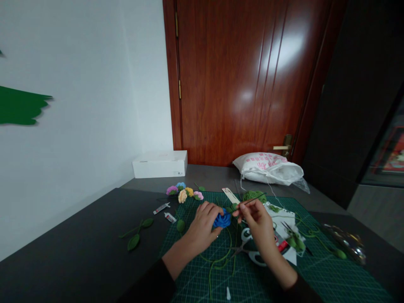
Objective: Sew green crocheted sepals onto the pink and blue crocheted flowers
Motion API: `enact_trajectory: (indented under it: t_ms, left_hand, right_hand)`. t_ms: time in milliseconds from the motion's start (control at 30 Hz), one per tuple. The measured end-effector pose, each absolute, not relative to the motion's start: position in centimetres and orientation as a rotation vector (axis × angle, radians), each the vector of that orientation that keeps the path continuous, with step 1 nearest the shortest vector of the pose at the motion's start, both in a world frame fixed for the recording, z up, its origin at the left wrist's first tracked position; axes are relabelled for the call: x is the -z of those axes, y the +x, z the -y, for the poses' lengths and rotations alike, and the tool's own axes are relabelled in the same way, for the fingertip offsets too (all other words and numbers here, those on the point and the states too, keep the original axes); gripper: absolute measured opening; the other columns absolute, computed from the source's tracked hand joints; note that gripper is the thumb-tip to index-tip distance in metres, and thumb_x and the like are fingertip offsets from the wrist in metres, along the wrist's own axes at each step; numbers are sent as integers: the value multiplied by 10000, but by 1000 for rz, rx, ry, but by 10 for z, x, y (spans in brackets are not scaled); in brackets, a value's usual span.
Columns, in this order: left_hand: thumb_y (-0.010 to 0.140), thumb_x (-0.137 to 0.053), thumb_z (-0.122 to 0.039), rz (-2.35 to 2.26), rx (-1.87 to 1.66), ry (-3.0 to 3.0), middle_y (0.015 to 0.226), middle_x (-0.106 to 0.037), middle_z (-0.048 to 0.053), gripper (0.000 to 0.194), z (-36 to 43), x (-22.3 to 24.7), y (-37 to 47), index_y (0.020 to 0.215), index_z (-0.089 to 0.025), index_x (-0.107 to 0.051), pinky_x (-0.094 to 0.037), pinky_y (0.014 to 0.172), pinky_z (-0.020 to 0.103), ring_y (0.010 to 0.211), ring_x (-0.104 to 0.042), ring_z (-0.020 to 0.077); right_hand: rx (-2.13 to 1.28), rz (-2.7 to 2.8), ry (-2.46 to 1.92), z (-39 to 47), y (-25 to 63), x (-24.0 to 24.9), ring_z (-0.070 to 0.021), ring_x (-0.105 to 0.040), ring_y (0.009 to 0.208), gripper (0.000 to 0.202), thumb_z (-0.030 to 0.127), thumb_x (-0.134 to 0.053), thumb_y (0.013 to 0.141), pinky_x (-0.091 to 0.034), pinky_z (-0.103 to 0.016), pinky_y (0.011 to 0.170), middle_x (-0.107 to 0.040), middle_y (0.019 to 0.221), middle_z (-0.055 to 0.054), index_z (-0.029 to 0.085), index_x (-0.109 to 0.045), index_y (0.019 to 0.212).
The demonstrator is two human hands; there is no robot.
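Note:
My left hand [205, 223] is closed around a blue yarn flower [222, 219], holding it by its petals above the cutting mat. At the flower's base is a green leafy part [232, 208]. A thin dark stem [259, 196] runs from there up to the right. My right hand [255, 214] pinches that stem close to the base, with thumb and fingers together. Below the hands lie scissors [257, 258] with white-grey handles, partly behind my right forearm. Loose green yarn [217, 261] trails over the mat beneath the flower.
Several coloured yarn flowers [182, 196], small glue tubes [170, 217] and green leaves [134, 242] lie to the left. A green yarn ball [254, 196] sits behind my right hand. At the back are a white box [160, 164] and a white bag [268, 167]. The green cutting mat [334, 277] covers the table's middle.

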State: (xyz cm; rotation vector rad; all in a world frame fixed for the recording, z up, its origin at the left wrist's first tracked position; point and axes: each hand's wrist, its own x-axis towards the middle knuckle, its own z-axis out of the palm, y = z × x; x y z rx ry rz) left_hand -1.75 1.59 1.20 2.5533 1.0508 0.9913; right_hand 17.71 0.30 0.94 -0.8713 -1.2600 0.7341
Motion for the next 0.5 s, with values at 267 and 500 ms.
enact_trajectory:
  t_ms: [267,500]
  left_hand:
    - [730,-625,-39,-925,-909,2593,1089,-588,72,427,-12,-22,-24,1117,-219,-609,-375,998,413,1087,-480,280]
    - [778,-768,-286,-654,-1056,1929,864,-581,46,208,-16,-26,-25,932,-160,-705,-431,716,278,790,-549,187]
  right_hand:
    - [-748,1275,-875,5,178,-16,-183,-621,567,268,480,-723,832,-476,-309,580,-689,693,-23,239,-608,810]
    - [-1006,1092,-758,-6,178,-12,-129,-591,543,369,529,-761,761,-484,-255,525,-671,705,4,227,-553,726]
